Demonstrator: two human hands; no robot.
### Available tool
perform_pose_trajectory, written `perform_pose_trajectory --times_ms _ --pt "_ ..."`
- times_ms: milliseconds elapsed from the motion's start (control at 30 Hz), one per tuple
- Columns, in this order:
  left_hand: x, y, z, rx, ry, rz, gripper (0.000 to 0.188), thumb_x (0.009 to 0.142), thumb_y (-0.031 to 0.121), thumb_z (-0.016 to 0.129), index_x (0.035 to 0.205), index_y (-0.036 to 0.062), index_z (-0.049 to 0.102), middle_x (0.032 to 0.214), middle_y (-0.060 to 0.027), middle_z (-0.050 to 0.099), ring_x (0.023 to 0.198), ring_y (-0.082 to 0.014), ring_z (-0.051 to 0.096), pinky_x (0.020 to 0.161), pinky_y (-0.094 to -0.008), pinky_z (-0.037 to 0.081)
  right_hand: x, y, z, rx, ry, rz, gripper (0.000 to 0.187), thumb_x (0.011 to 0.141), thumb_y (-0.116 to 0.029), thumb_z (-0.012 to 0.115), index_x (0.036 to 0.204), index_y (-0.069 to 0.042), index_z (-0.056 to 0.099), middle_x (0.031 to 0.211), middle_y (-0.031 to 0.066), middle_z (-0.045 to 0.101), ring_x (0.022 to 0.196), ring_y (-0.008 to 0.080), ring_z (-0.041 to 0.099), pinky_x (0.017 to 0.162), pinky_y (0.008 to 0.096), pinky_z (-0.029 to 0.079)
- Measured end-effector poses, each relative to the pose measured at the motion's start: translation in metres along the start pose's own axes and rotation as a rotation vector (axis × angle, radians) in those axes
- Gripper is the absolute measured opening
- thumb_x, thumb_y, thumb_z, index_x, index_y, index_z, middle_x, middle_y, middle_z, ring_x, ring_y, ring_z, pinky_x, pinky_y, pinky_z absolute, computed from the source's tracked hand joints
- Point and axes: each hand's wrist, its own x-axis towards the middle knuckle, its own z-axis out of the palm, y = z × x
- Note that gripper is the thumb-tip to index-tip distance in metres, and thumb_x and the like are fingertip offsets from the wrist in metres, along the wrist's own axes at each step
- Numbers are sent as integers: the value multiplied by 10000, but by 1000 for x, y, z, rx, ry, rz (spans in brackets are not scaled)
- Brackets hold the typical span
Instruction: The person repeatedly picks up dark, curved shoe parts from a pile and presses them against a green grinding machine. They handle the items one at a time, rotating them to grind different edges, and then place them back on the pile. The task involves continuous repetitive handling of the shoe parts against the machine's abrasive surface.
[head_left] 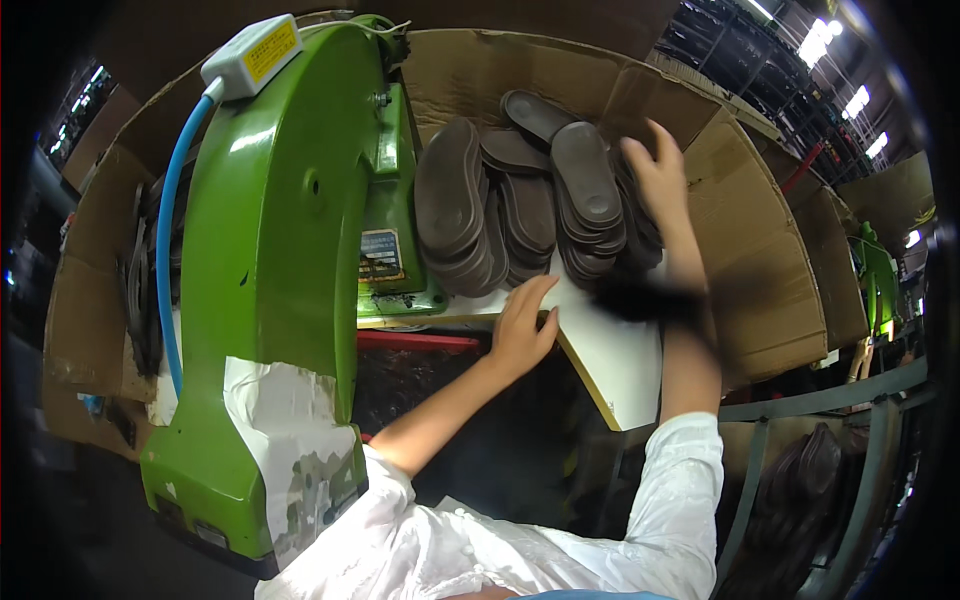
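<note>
Lamps [820,42] glare white at upper right, and a hard highlight gleams on the green machine [275,220] to my left. My white sleeve [672,495] shines brightly, while under the tabletop [615,350] it's dim. Right here, a dark shape [640,298] smears (pure blur, I can't make it out) across my right forearm [690,375]! Edges bend at the rim, corners black.

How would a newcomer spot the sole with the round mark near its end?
Start at the big green machine and look right, to the stacks of dark brown soles. Go to the stack just left of the right hand. The sole lies on top there, set apart by a round mark on its near end, plainer than any on its neighbours.
</note>
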Motion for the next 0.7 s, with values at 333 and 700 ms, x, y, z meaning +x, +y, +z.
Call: perform_pose_trajectory --times_ms 333,700 --pt "-27 -10 -89 258 250 65 820 647 76 724 1290 -11 224 1322 -249 244 1218 -384 299 976 -419 303 66 -47 155 -615 -361 -50 545 741 -250 632 1220 -156 389 1137 205 462 950 329 567 750 427 496" --pt "11 -3 -92 108 207 -147 988 628 155 767 1339 -38 109 1305 -273 273 1204 -396 326 989 -430 300 77 -25 116 -666 -8 -284 288 708 -136 605 938 -72 444 829 156 569 706 332 625 583 386 525"
